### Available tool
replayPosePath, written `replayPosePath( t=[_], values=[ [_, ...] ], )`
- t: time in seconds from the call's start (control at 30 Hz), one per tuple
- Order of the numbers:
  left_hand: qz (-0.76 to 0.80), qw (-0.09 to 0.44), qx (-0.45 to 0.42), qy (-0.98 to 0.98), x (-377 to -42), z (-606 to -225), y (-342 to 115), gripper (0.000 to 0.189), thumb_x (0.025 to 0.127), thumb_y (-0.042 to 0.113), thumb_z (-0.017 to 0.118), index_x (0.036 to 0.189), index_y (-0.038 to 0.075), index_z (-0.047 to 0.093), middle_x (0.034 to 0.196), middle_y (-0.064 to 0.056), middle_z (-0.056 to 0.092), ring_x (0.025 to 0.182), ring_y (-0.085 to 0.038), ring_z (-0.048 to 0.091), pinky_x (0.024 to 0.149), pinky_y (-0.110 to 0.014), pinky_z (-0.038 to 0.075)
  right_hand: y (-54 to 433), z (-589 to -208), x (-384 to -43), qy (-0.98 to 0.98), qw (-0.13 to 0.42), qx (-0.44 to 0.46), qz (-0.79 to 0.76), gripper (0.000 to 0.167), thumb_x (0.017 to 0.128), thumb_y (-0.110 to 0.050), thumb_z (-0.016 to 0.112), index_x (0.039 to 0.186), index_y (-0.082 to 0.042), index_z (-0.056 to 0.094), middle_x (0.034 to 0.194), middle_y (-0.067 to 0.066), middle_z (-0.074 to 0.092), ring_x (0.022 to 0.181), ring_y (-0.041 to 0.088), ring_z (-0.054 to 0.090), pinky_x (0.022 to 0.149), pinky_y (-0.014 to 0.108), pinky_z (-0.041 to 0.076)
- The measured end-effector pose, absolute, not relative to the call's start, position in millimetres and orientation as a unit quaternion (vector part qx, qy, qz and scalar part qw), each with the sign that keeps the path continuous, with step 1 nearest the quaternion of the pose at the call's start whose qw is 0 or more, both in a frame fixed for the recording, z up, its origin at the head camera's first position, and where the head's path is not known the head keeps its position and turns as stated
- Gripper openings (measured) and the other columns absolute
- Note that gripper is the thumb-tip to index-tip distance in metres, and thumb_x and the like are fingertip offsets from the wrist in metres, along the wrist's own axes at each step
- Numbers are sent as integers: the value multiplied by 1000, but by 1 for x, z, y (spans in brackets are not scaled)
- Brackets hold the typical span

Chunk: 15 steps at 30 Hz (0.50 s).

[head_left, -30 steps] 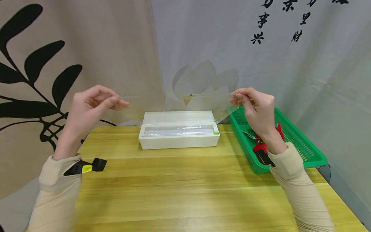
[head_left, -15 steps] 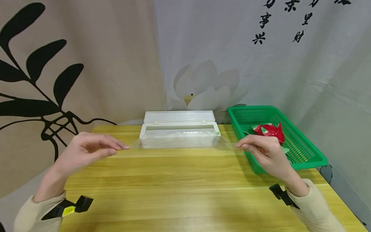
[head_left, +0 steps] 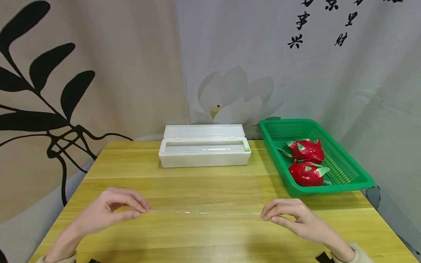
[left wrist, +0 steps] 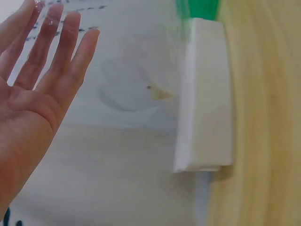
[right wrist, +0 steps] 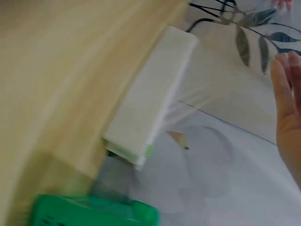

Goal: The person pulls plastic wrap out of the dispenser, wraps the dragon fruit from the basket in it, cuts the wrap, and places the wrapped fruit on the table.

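Note:
A clear sheet of cling film (head_left: 187,212) stretches between my two hands above the front part of the wooden table. Its upper edge catches the light; the rest is almost invisible. At the left end, my left hand (head_left: 115,208) pinches a corner between thumb and fingertips. My right hand (head_left: 292,217) pinches the opposite end the same way. Behind them stands the white cling film dispenser box (head_left: 205,159), its lid (head_left: 204,130) raised and a roll (head_left: 204,148) inside. In the left wrist view, the other fingers of the left hand (left wrist: 42,80) extend, with film against the fingertips.
A green plastic basket (head_left: 274,160) stands at the back right of the table (head_left: 197,241). Two red dragon fruits, one behind (head_left: 307,150) and one in front (head_left: 306,174), lie in it. A printed curtain (head_left: 141,65) hangs behind the table.
Both hands have come down and toward me from above the box, carrying the film over the box to the front of the table. Box and basket stay in place.

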State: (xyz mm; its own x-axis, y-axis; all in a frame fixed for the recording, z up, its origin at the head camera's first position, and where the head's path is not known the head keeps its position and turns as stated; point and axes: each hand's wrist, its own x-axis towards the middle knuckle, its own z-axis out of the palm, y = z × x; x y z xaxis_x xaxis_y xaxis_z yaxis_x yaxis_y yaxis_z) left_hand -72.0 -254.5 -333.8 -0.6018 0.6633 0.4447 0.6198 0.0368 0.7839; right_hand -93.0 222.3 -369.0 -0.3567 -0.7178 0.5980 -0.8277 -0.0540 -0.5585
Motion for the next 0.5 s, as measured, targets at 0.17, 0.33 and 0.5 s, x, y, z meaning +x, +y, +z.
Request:
replayPosePath(
  t=[0.17, 0.33, 0.5],
  values=[
    [551, 62, 460, 693, -69, -362, -252, 42, 79, -23, 57, 103, 9, 71, 100, -5, 68, 92, -13, 64, 76, -26, 55, 225, -389, -88, -704, 21, 554, 443, 42, 81, 18, 58, 110, -12, 66, 104, 7, 66, 98, 14, 63, 84, 22, 53],
    [563, 107, 465, 675, -70, -393, -250, 37, 81, -21, 57, 99, 8, 71, 95, -9, 60, 88, -15, 60, 75, -29, 55, 227, -405, -86, -737, -26, 525, 424, 32, 87, 8, 60, 107, -14, 69, 104, 6, 69, 99, 13, 64, 86, 21, 53],
    [548, 157, 425, 703, -66, -416, -250, 20, 85, -11, 59, 93, 4, 71, 89, -13, 64, 87, -9, 61, 82, -27, 53, 226, -424, -90, -749, -55, 521, 404, 21, 90, 0, 59, 104, -10, 70, 102, 6, 70, 96, 11, 65, 83, 21, 54]
  ],
)
